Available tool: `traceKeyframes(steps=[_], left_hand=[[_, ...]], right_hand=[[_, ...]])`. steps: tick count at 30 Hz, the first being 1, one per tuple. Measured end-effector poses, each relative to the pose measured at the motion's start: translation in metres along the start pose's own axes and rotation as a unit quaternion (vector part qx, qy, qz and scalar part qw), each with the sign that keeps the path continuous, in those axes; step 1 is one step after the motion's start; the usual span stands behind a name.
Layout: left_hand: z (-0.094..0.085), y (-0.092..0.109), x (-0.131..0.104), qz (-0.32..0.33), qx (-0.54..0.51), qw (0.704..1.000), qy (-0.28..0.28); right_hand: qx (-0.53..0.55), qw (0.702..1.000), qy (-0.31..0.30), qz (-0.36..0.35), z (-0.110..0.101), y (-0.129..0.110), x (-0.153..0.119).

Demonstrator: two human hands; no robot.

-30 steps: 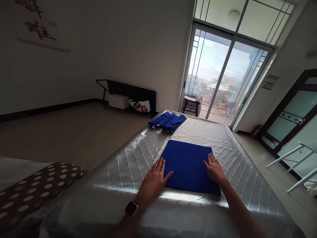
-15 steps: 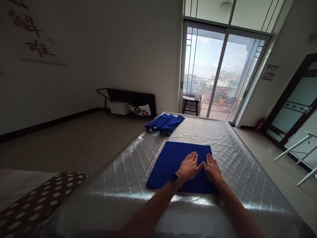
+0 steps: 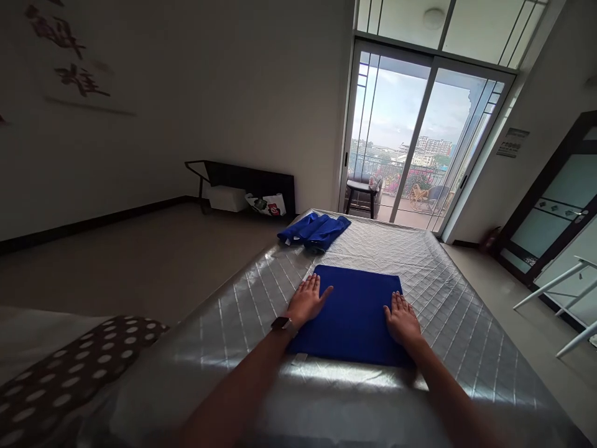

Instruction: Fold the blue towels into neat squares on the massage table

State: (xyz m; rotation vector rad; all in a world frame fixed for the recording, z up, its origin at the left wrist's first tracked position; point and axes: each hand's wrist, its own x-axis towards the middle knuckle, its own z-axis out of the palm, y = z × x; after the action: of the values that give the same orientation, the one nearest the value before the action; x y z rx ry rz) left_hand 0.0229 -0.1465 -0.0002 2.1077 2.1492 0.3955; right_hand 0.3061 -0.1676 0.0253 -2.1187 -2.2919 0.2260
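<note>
A folded blue cloth [image 3: 352,314], roughly square and smooth, lies flat on a silvery quilted cover [image 3: 252,311]. On its left edge rests my left hand [image 3: 308,300], fingers stretched forward and thumb apart, with a watch at the wrist. My right hand [image 3: 402,319] lies flat along the cloth's right edge, fingers pointing away from me. Neither hand grips anything. A small pale tag shows at the cloth's near left edge. Farther off, another blue cloth [image 3: 314,231] lies loosely bunched near the cover's far left corner.
Brown polka-dot fabric [image 3: 79,367] lies at the lower left. A dark bench [image 3: 252,177] stands by the wall, with a white box [image 3: 227,198] and a printed bag [image 3: 267,205] under it. Glass sliding doors [image 3: 396,137] are beyond; white metal legs [image 3: 555,289] stand at right.
My left hand has slid left across the blue cloth, from beside my right hand to the left edge. The right hand stays at the right edge. The view has shifted slightly.
</note>
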Motion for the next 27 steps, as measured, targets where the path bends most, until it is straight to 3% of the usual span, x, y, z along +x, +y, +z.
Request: traceKeyframes(steps=[3, 9, 13, 18, 20, 22, 27], left_hand=[[0.005, -0.018, 0.001, -0.010, 0.004, 1.000, 0.010], [0.022, -0.021, 0.005, 0.001, -0.001, 0.999, 0.046], [0.026, -0.026, 0.005, 0.003, 0.012, 0.998, 0.055], [0.012, -0.025, -0.003, -0.018, 0.040, 0.998, 0.034], [0.004, -0.012, -0.008, 0.009, 0.046, 0.998, 0.028], [-0.002, 0.010, -0.011, 0.075, 0.038, 0.996, 0.002], [0.000, 0.096, 0.008, 0.190, 0.019, 0.979, -0.070]], right_hand=[[-0.032, 0.999, -0.015, 0.005, -0.009, -0.003, 0.008], [-0.026, 0.999, 0.005, -0.017, -0.029, -0.008, 0.048], [0.007, 1.000, -0.009, 0.003, -0.023, -0.006, 0.070], [0.031, 0.999, 0.003, 0.017, -0.008, -0.001, 0.077], [0.038, 0.999, 0.009, 0.016, -0.005, -0.001, 0.077], [0.044, 0.999, 0.013, 0.015, -0.003, -0.001, 0.078], [0.050, 0.998, 0.025, 0.010, 0.000, 0.000, 0.078]])
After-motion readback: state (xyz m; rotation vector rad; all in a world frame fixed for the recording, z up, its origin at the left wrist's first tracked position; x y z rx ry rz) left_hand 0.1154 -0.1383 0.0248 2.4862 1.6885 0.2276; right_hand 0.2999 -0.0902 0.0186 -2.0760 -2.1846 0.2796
